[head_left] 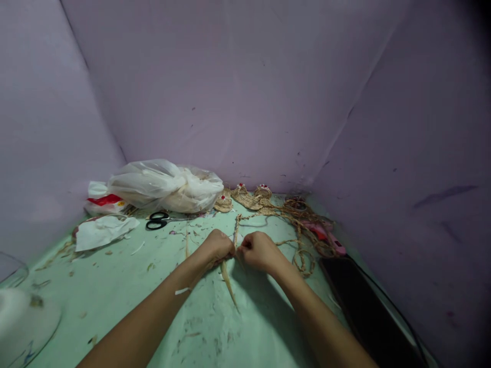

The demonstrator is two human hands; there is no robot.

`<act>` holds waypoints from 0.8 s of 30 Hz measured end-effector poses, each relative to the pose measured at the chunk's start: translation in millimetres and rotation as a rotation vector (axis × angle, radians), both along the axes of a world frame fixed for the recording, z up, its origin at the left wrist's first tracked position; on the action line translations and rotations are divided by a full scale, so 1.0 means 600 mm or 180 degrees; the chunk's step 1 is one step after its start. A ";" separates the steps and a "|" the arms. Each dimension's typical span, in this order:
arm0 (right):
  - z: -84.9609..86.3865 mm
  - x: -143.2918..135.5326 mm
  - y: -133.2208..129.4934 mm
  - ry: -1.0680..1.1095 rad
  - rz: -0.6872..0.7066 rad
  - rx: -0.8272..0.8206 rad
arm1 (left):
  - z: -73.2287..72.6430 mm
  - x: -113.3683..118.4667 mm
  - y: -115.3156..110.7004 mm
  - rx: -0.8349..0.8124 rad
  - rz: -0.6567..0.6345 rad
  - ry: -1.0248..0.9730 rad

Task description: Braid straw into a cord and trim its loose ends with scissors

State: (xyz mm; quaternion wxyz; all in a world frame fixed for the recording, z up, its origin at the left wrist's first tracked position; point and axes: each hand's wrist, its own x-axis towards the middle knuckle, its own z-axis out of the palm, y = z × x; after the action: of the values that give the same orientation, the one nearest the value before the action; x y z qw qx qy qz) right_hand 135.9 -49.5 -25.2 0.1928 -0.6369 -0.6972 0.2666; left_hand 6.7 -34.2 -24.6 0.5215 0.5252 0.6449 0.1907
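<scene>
My left hand (218,247) and my right hand (260,250) meet over the middle of the green surface, both with fingers closed. Between them runs a braided straw cord (237,228), its finished length going up and away to the right. Both hands pinch its near end, though the fingertips are partly hidden. Below my left hand hangs a loose, flat straw strand (229,284). The cord continues into a tangled coil (304,259) to the right of my right hand.
Black-handled scissors (158,221) lie beyond my left hand. Behind are a knotted plastic bag (164,185) and small woven slippers (245,198) with red beads. White paper (103,232) lies left. A pink tool (326,237) and a black slab (364,301) lie right. Purple walls enclose the surface.
</scene>
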 end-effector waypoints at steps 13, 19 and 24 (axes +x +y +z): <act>0.016 -0.033 -0.031 0.0144 0.0442 -0.0115 | -0.014 -0.024 0.005 -0.0278 -0.0151 -0.0461; 0.020 -0.009 -0.003 0.1543 -0.0396 -0.0940 | -0.008 -0.032 0.007 -0.0173 -0.0385 -0.0574; 0.007 -0.031 -0.003 0.2013 -0.0465 -0.1427 | -0.006 -0.032 0.006 -0.0074 -0.0506 -0.0419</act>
State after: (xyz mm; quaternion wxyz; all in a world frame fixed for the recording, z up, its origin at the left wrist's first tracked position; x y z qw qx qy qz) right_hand 117.5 -51.6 -21.3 0.2727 -0.5976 -0.4808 0.5808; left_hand -12.3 -30.7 -28.2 0.5823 0.5549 0.5677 0.1754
